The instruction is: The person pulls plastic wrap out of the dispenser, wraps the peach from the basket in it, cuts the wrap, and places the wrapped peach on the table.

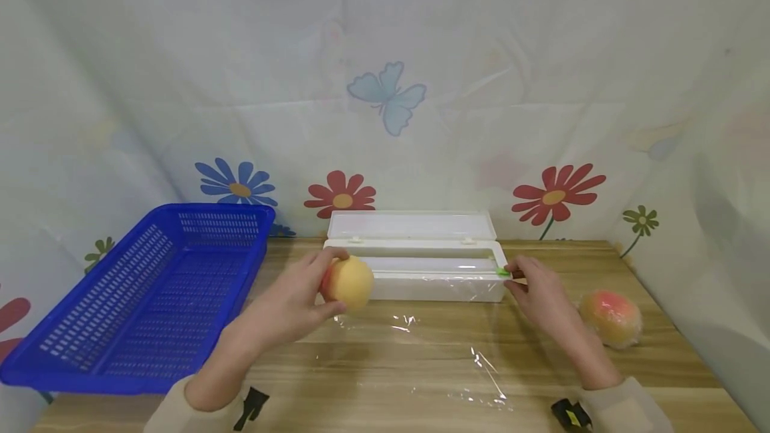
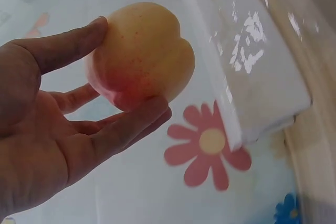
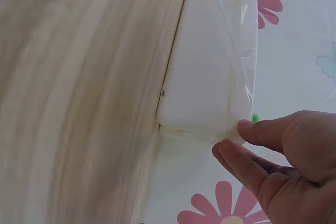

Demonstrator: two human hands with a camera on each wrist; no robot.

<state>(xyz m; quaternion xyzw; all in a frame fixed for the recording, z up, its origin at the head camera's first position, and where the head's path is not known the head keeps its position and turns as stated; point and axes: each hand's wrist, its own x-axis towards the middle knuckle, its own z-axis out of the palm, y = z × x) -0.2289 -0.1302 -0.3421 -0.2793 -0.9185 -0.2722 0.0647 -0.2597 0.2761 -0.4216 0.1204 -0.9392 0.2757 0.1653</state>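
Note:
My left hand (image 1: 295, 296) grips a yellow peach with a red blush (image 1: 350, 284), held up in front of the left part of a white cling film dispenser (image 1: 421, 288). The left wrist view shows the peach (image 2: 142, 56) between thumb and fingertips. With thumb and fingertips, my right hand (image 1: 544, 296) pinches the dispenser's right front corner, beside a small green slider (image 1: 502, 272). That corner of the dispenser (image 3: 205, 93) also shows in the right wrist view. Clear cling film (image 1: 415, 353) stretches from the dispenser over the table towards me. The dispenser's lid (image 1: 412, 224) stands raised.
A blue plastic basket (image 1: 249, 272) stands on the left. Another peach, wrapped in film (image 1: 611, 318), lies on the right of the wooden table (image 1: 674, 386). Behind hangs a pale cloth (image 1: 469, 152) printed with flowers and butterflies, with cloth sides left and right.

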